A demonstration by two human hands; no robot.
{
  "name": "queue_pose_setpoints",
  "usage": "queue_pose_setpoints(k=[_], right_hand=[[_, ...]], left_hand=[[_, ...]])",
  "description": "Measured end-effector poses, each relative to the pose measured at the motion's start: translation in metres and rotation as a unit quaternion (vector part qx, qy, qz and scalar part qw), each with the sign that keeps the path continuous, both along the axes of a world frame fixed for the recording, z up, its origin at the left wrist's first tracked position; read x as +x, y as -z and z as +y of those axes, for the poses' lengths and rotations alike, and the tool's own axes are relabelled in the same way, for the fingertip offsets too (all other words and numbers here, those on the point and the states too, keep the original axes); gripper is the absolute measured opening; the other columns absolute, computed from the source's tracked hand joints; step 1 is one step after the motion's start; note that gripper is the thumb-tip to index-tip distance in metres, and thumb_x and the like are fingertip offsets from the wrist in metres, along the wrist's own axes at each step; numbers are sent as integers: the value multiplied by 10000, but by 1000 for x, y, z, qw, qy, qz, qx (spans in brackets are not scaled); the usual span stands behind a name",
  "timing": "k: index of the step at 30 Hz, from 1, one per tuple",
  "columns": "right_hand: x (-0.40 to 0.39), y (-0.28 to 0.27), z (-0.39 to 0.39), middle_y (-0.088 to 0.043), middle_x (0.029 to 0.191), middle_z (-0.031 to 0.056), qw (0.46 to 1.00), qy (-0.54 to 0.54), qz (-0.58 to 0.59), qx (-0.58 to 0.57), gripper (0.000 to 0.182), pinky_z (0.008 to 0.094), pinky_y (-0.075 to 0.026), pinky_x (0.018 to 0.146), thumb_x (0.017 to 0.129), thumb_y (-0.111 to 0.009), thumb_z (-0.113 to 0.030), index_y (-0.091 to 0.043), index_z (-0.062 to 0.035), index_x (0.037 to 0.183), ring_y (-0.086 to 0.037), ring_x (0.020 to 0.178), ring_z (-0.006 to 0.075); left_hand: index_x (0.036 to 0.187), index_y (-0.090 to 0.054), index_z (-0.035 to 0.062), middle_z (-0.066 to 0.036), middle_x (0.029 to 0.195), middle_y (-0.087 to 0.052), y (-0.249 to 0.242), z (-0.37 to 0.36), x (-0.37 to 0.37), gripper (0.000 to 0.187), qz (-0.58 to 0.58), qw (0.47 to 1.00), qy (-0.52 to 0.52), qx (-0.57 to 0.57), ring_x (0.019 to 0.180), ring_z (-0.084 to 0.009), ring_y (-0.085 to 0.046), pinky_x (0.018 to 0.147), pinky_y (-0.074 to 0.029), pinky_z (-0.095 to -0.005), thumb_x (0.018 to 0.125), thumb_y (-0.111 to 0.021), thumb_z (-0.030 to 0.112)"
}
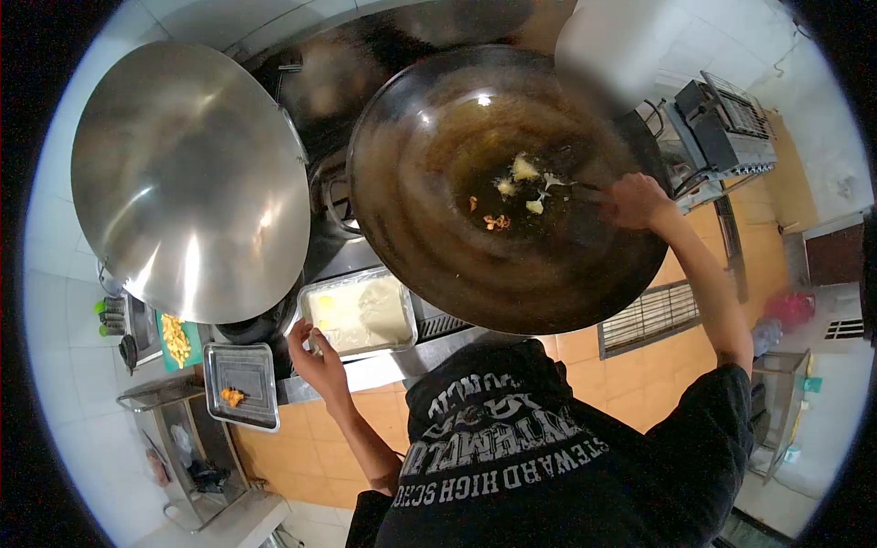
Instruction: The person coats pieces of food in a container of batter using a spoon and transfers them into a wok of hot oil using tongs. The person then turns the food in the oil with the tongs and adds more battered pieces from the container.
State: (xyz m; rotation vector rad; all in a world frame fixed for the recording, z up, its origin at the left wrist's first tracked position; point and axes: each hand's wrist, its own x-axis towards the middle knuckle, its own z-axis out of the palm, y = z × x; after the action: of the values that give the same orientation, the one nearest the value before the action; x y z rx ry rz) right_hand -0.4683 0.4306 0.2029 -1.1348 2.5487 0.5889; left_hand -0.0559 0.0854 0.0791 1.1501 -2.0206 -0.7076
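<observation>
Over the right side of a large dark wok [420,265], my right hand [632,201] is closed round the handle of a utensil [585,192], whose far end is among pale pieces [524,168] in the oil. Browned bits [497,222] lie near them. My left hand [318,358] is at the left edge of a clear tray of pale batter [365,310], its fingers bent together; what they hold, if anything, is too small to name. Two yellow spots show in the batter.
A big steel wok [192,183] stands at the left. Below it are a green board with yellow pieces [175,342] and a metal tray [242,365] with a small orange-brown heap. A white blurred object [612,50] overhangs the dark wok's upper right edge.
</observation>
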Motion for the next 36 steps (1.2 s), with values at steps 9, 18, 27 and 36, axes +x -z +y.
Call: queue_pose_setpoints(k=[9,18,27,36], right_hand=[[-6,7,-2,-661,936,242,1000,11,-11,-8,318,491,-525,827,858,-621,-251,-633,-35,1091,-643,953,396],[-5,8,5,-656,1030,231,997,25,-66,23,374,482,-495,897,900,-573,-334,-674,22,956,-621,1017,395],[-6,5,8,-662,1026,218,995,51,-76,34,324,487,-482,903,903,-558,-302,-683,-35,1037,-612,1038,384],[-26,20,12,-670,993,228,991,73,-92,70,359,487,-497,878,909,-545,-334,-699,-32,1027,-629,1006,377]], left_hand=[[1186,-580,26,-114,1010,-655,-1,1,6,271,0,1000,-13,2,933,-226,-606,696,-452,-352,925,-564,96],[1191,-575,23,-106,1007,-655,2,-3,6,276,4,1000,-7,11,923,-218,-605,702,-449,-343,927,-563,100],[1191,-575,21,-99,1015,-653,-1,-2,4,269,-1,1000,-7,12,913,-204,-602,691,-459,-332,934,-556,100],[1190,-575,27,-107,1013,-654,1,-2,9,267,3,1000,-12,10,911,-212,-604,695,-455,-336,934,-551,96]])
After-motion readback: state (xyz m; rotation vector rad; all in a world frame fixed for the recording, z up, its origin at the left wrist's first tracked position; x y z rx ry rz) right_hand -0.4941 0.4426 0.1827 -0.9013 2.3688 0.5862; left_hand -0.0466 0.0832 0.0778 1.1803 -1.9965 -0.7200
